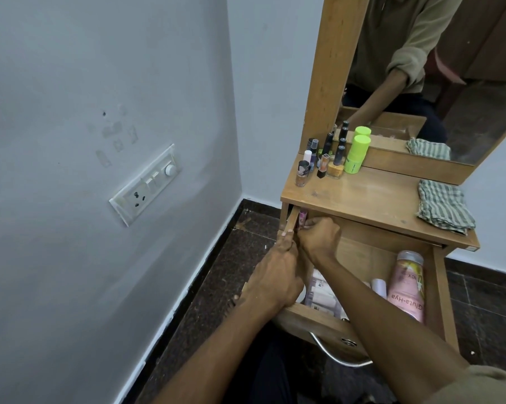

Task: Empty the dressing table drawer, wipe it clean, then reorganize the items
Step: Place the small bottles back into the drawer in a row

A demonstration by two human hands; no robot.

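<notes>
the pink bottle [302, 219] stands upright in the drawer's [438, 287] far-left corner, right hand [319, 234] nearer and curled at it, grip unclear, left hand [278, 275] gripping the drawer's side.

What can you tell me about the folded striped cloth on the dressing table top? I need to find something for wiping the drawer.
The green-and-white striped cloth looks like soft woven fabric, loosely folded into a rumpled square. It lies flat at the right end of the wooden dressing table top, near the front edge, below the mirror, which reflects it. Neither hand touches it; both are at the open drawer's back left corner. It lies apart from the bottles at the left end.
</notes>
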